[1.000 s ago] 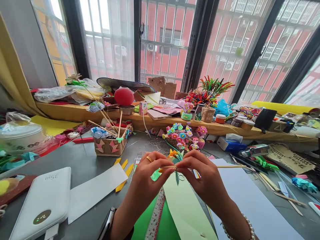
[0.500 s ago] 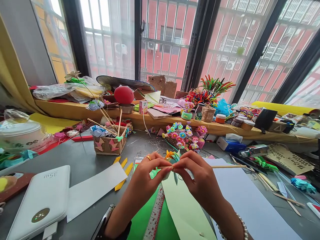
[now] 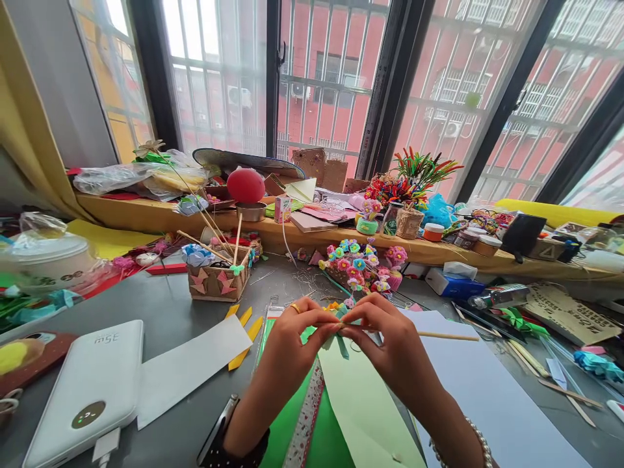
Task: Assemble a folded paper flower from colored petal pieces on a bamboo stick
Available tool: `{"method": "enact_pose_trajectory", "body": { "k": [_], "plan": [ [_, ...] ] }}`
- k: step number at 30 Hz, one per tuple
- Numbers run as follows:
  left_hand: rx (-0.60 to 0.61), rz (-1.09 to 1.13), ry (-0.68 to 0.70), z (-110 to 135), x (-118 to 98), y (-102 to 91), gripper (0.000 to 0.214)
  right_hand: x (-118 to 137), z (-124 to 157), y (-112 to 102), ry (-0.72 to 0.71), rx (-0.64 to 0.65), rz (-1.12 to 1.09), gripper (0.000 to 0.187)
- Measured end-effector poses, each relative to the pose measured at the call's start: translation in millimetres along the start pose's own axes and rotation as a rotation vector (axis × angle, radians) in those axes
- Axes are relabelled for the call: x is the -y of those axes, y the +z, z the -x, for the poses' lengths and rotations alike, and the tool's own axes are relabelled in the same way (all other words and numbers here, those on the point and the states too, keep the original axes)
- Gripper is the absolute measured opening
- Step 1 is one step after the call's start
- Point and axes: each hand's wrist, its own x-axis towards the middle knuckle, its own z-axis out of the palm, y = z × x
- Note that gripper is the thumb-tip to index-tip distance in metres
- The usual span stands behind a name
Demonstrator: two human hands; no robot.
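My left hand (image 3: 287, 344) and my right hand (image 3: 390, 348) meet fingertip to fingertip above the grey table. Both are pinched closed on a thin wooden stick (image 3: 448, 336) that runs out to the right past my right hand. At the pinch sits a small paper flower (image 3: 336, 307) with orange and teal petals, mostly hidden behind my fingers, and a green strip (image 3: 344, 347) hangs down from it. Below my hands lie a pale green paper sheet (image 3: 365, 409) and a darker green sheet (image 3: 283, 429).
A white power bank (image 3: 82, 383) and a white paper strip (image 3: 190, 367) lie at the left. A cardboard box of sticks (image 3: 217, 281) and a paper flower bouquet (image 3: 361, 266) stand behind my hands. A large white sheet (image 3: 492, 403) lies right. The window ledge (image 3: 302, 235) is crowded with craft items.
My hands have drawn closer together on the stick, and the flower is now more hidden behind my fingers. The view has shifted slightly.
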Motion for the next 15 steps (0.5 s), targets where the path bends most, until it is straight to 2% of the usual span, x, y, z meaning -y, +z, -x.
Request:
{"method": "enact_pose_trajectory", "body": {
  "k": [5, 9, 12, 15],
  "plan": [
    [-0.045, -0.036, 0.043, 0.2, 0.2, 1.3, 0.01, -3.9, -0.2, -4.8, 0.068, 0.055, -0.053, 0.004],
    [-0.051, -0.069, 0.057, 1.1, 1.1, -0.1, 0.01, -6.7, -1.3, -2.8, 0.067, 0.07, -0.112, 0.006],
    [-0.029, -0.067, 0.052, 1.6, 1.8, -3.1, 0.01, -7.2, -2.3, 0.1, 0.01, 0.013, -0.108, 0.006],
    [0.035, -0.035, 0.026, 1.7, 1.9, -7.0, 0.011, -7.1, -1.8, 1.8, -0.136, -0.08, -0.029, 0.009]
  ]
}}
